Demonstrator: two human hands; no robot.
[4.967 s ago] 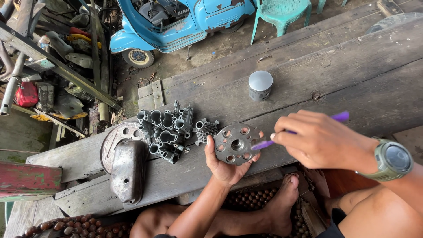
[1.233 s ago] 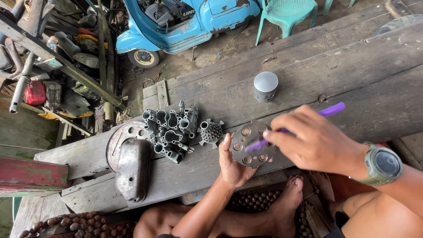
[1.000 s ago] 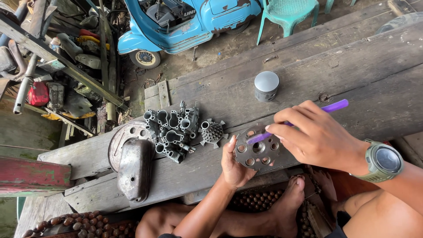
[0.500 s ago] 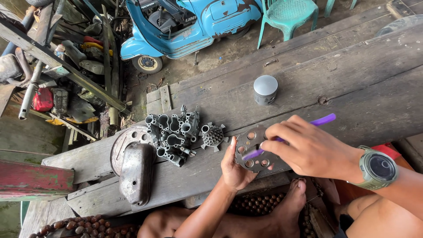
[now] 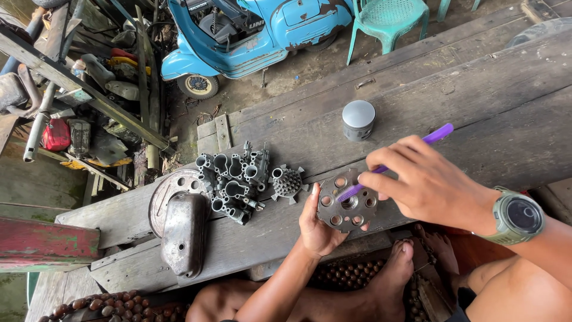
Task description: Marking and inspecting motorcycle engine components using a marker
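Observation:
My left hand (image 5: 317, 229) holds a round grey metal disc with several holes (image 5: 345, 201) from below, at the front edge of a worn wooden plank bench (image 5: 476, 119). My right hand (image 5: 426, 185), with a green watch at the wrist, grips a purple toothbrush (image 5: 440, 133); the brush end rests on the disc's face near its middle hole.
On the bench lie a spiky gear-like part (image 5: 287, 182), a carburettor-like casting (image 5: 233, 182), a round plate (image 5: 170, 191), a rusty cover (image 5: 185, 232) and a grey piston (image 5: 359, 119). A blue scooter (image 5: 250, 30), a green chair (image 5: 390, 15) and scrap stand beyond. My bare feet (image 5: 399, 280) rest below.
The disc stays in my left hand while the toothbrush shifts slightly across its face. The camera view has drifted a little.

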